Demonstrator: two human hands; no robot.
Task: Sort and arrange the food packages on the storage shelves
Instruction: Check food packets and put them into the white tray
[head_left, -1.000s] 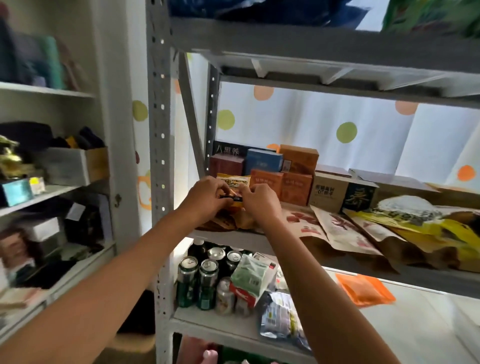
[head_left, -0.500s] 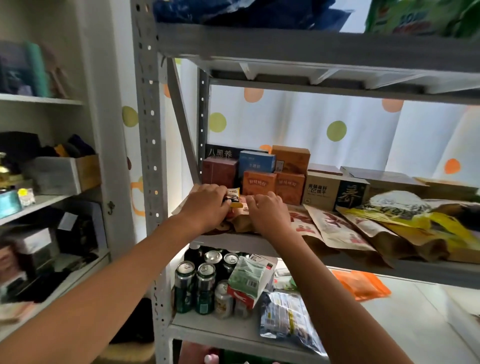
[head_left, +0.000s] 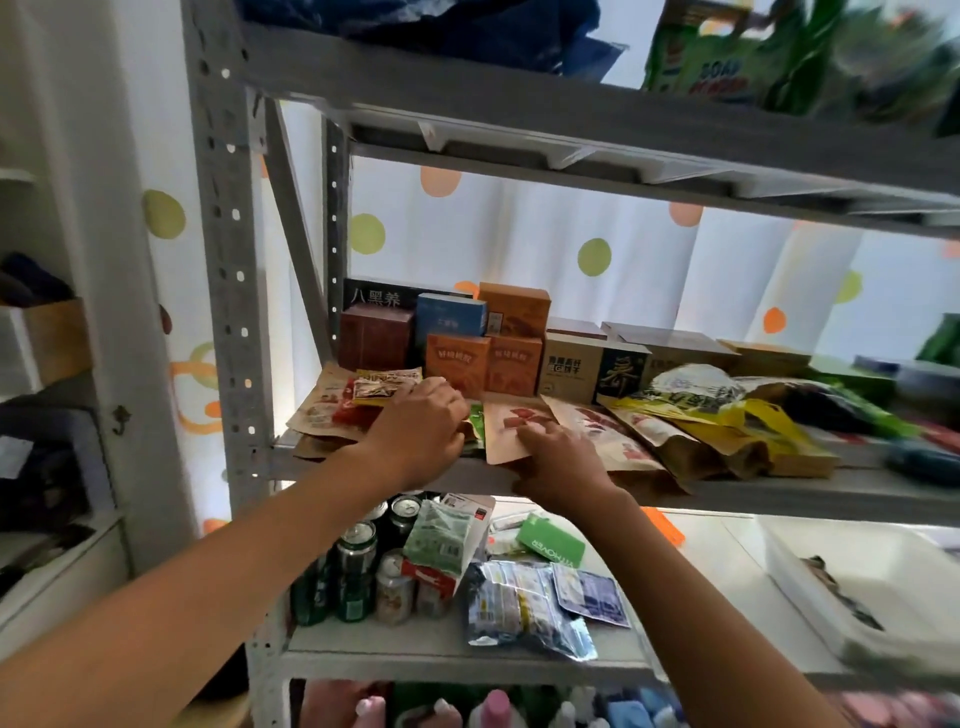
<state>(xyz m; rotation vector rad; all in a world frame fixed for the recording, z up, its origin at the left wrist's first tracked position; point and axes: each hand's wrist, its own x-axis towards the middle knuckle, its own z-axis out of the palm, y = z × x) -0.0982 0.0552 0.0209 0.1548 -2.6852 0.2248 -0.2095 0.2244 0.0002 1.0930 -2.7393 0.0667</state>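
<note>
On the middle shelf (head_left: 779, 493), my left hand (head_left: 415, 436) rests palm down with bent fingers on a pile of brown pouches (head_left: 319, 410) at the left end. A small yellow and red snack packet (head_left: 387, 384) lies on top of that pile, just beyond my fingertips. My right hand (head_left: 561, 457) grips the near edge of a brown kraft pouch (head_left: 501, 434) with red pictures, fingers on top. A green packet (head_left: 475, 423) shows between the two hands. Boxes (head_left: 457, 358) stand in rows at the back.
More pouches and a yellow bag (head_left: 727, 415) lie to the right on the same shelf. The shelf below holds drink cans (head_left: 358, 571), a green and white bag (head_left: 441, 540) and a silver packet (head_left: 519, 608). A grey upright post (head_left: 228, 312) stands at the left.
Both hands held the small snack packet together; it now lies on the left pile. My right hand has moved right onto the brown pouch, and my left hand has lowered onto the pile.
</note>
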